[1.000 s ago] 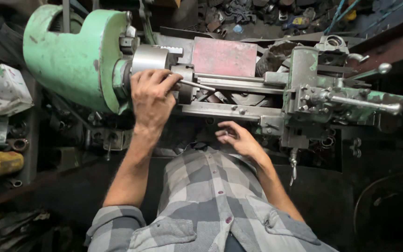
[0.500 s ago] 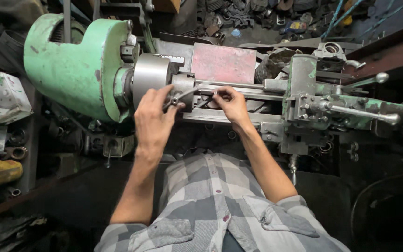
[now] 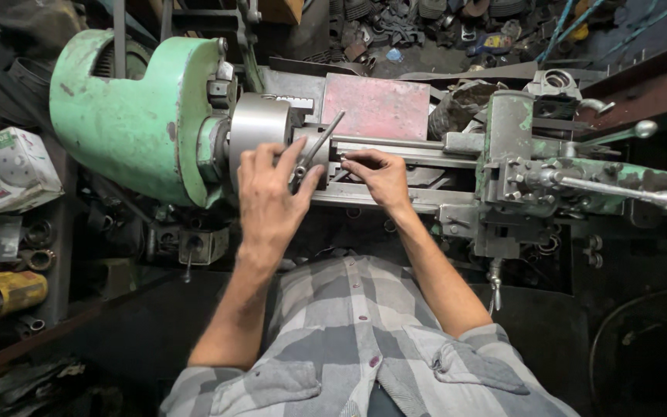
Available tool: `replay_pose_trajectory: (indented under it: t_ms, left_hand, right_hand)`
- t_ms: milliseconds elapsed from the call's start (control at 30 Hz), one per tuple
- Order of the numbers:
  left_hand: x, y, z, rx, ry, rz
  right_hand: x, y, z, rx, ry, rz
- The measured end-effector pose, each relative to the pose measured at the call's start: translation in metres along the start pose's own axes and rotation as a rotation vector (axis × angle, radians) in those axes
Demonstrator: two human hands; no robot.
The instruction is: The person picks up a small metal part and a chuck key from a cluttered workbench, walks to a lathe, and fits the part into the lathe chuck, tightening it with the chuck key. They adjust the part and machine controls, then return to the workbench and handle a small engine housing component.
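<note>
Machine workshop: green lathe [image 3: 140, 116], scrap metal parts [image 3: 426, 23].

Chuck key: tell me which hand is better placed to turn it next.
Left. The left hand already rests on the chuck with its fingers at the chuck key; the right hand sits further along the lathe bed.

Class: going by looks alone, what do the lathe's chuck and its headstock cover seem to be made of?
Chuck: probably bare machined steel, judging by its grey colour and dull sheen. Headstock cover: likely cast metal under pale green paint, which is worn and stained. The left hand rests against the chuck.
</note>
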State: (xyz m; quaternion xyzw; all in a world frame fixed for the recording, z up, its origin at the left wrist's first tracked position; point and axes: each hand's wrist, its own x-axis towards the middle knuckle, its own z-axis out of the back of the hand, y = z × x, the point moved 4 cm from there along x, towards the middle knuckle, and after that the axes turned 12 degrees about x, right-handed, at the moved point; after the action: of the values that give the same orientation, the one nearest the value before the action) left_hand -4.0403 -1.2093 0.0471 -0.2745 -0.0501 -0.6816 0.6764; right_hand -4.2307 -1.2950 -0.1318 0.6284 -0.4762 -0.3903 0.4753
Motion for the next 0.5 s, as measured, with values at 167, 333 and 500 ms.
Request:
replay_pose_trajectory:
  t_ms: [167, 333, 500]
  left_hand:
    - [0.002, -0.014, -0.002, -0.125, 0.061, -0.411]
    - [-0.006, -0.013, -0.001, -0.232, 0.221, -0.381]
    - [-0.011, -0.013, -0.002, 0.017, 0.087, -0.461]
  right_hand:
    - [0.004, -0.007, 0.001, -0.044, 0.003, 0.057]
    - [0.004, -0.003, 0.003, -0.084, 0.076, 0.06]
    - [0.002, 0.0, 0.0, -0.066, 0.057, -0.001]
